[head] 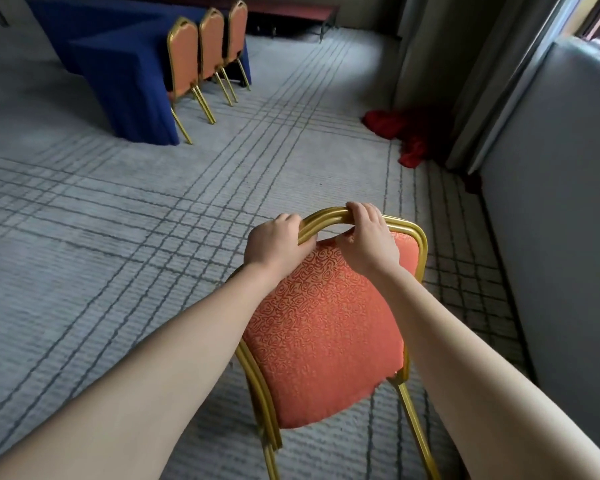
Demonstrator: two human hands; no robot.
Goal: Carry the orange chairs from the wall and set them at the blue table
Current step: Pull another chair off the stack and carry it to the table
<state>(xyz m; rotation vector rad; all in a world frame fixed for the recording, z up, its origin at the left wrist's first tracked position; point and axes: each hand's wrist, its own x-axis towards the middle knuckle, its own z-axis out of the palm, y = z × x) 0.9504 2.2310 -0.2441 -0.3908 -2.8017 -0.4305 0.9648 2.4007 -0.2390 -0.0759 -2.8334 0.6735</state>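
Your left hand and right hand are both clamped on the gold top rail of the orange chair at lower centre, fingers curled over it. Its legs run off the bottom edge. Far off, upper left, three more chairs stand against the blue table, their seats hidden. A red cloth lies on the carpet at right.

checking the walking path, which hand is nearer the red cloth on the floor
Right. The right hand grips the top of the chair back on the side toward the red cloth, which lies ahead by the curtain. The left hand grips the same rail, on the side away from it.
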